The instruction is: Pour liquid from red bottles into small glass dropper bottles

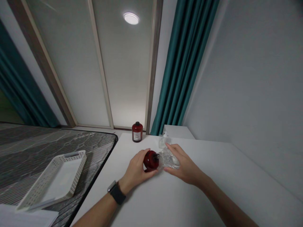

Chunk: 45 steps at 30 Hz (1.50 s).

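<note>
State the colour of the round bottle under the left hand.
Dark red; the round bottle shows best in the head view.

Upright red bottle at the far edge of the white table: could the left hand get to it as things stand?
Probably yes. The upright red bottle stands alone, with bare table between it and the left hand. But that hand now grips a red bottle lying down, which it would have to release.

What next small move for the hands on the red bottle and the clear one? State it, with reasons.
Probably steady the red bottle with the left hand and ease the clear bottle away with the right hand. Both lie on their sides on the white table, end to end and apparently touching; whether they are joined cannot be told.
</note>
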Each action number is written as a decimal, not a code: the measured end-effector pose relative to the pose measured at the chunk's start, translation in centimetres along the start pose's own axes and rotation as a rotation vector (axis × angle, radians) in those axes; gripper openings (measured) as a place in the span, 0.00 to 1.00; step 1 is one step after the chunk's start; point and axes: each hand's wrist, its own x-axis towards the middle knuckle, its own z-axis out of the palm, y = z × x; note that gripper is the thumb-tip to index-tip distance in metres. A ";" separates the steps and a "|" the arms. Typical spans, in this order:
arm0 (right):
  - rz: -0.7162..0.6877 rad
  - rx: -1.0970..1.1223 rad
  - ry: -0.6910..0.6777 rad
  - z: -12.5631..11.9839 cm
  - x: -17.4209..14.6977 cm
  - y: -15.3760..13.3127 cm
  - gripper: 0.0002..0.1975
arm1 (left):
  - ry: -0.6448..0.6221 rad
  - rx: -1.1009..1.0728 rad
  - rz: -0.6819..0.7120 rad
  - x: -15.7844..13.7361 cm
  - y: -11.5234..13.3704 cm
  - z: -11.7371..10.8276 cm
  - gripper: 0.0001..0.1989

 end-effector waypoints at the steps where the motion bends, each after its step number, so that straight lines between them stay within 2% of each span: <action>1: -0.002 0.000 -0.002 0.0 0.0 0.0 0.43 | 0.001 -0.001 0.000 0.0 0.0 0.0 0.39; 32: -0.027 -0.015 -0.003 -0.2 0.2 0.1 0.44 | 0.009 -0.033 -0.023 0.0 0.1 0.0 0.38; 45: 0.007 -0.007 -0.047 -0.7 0.6 -0.5 0.44 | 0.026 -0.060 -0.033 0.0 0.1 0.2 0.38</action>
